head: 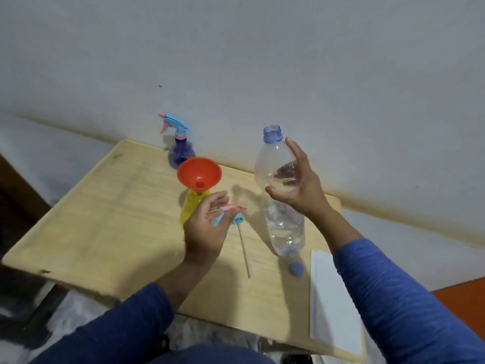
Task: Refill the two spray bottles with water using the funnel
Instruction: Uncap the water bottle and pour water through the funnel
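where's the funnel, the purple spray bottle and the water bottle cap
funnel (199, 173): head view, on the inner wall of its red cone
purple spray bottle (181, 153): head view, on its round body
cap (296, 267): head view, on its blue top

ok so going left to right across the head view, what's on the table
purple spray bottle → red funnel on the yellow bottle → sprayer head in the left hand → water bottle → white paper

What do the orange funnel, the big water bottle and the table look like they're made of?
Funnel: likely plastic, smooth, evenly orange, with a soft sheen. Water bottle: thin clear plastic; the hand behind shows through it. Table: pale wood or wood-look laminate, matte, with grain lines; which one is unclear.
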`<state>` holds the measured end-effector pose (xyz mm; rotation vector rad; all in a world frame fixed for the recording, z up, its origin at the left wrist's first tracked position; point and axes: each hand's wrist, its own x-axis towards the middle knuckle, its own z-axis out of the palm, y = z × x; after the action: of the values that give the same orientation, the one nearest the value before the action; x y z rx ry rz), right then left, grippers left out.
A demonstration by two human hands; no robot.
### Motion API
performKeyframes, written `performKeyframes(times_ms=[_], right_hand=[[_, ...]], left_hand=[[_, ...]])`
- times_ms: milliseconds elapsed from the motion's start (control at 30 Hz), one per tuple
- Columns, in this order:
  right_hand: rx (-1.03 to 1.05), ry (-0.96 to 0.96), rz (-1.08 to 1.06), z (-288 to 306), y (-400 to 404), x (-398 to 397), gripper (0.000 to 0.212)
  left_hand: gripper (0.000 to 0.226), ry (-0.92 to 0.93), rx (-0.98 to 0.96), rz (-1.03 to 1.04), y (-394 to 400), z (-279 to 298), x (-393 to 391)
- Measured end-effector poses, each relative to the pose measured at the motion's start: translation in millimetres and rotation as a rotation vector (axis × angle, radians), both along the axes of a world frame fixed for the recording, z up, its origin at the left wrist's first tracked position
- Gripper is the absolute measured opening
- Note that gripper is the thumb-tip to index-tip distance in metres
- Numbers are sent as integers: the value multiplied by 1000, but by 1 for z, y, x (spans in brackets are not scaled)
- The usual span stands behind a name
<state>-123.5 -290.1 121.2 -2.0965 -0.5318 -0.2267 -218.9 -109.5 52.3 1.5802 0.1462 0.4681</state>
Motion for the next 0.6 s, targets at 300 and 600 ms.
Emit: performKeyframes(times_ms=[300, 600], right_hand=[[-374, 66, 300, 33, 14, 18, 102], [-655, 163, 408, 47, 23, 26, 103]], left_hand=[[88, 234, 136, 199, 42, -47, 16], [81, 281, 120, 146, 53, -71, 27]])
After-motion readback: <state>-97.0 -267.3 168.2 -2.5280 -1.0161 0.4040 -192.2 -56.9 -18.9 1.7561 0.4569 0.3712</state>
